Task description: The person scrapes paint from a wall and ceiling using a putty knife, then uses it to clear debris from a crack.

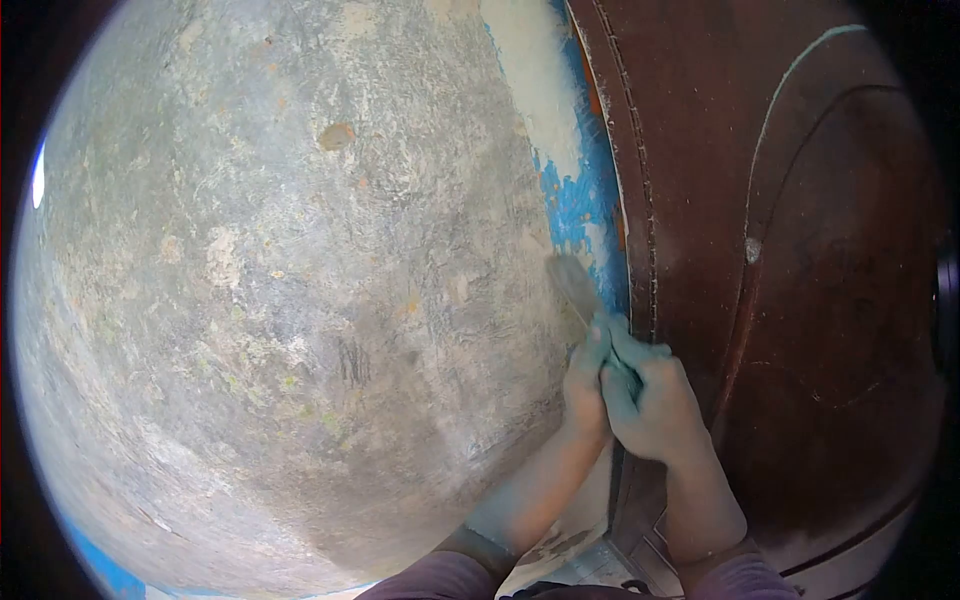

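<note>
Both hands are closed around the handle of a paint scraper (574, 284), whose flat blade points up and to the left. My left hand (588, 382) wraps the handle near the blade, thumb along it. Beside it my right hand (652, 395) grips from the right, and most of the handle is hidden between the two. The blade lies at the wall (400, 250), where bare grey plaster meets a strip of peeling blue paint (575, 205). Whether the blade's edge touches the surface is hard to tell.
A dark brown door (820, 250) with curved mouldings stands right of the blue strip, its frame close to my right hand. A cream patch (540, 80) borders the blue paint higher up. Pale floor (590, 565) shows below my forearms.
</note>
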`<action>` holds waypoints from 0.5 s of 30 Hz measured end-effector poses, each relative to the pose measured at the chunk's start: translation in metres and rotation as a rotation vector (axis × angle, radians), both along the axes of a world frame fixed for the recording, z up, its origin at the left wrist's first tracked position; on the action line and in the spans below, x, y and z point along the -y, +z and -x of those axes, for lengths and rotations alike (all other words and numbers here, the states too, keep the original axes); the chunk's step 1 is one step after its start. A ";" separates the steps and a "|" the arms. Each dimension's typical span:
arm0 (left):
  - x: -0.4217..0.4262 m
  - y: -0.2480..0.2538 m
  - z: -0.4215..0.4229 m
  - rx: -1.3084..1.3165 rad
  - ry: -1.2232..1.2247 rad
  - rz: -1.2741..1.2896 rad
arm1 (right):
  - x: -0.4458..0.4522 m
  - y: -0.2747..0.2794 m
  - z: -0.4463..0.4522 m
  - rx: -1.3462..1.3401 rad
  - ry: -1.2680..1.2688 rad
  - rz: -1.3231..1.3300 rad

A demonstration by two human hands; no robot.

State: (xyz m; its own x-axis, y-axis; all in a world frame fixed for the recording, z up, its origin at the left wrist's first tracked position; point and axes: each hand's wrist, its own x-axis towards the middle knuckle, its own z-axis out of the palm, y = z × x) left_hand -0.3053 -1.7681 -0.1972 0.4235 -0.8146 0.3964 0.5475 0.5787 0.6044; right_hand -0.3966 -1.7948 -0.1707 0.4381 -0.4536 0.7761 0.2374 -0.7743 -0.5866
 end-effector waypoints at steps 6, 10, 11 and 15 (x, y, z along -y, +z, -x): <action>0.014 0.002 -0.011 -0.038 0.011 0.040 | 0.007 0.004 -0.016 -0.044 -0.066 0.021; 0.004 0.003 -0.001 0.021 0.064 -0.102 | 0.000 0.004 0.003 -0.035 -0.010 -0.013; 0.007 -0.003 -0.004 0.022 0.066 -0.099 | 0.002 0.003 0.003 -0.034 -0.008 -0.010; 0.021 -0.007 -0.019 -0.030 -0.018 -0.008 | 0.010 0.002 -0.015 -0.092 -0.081 0.005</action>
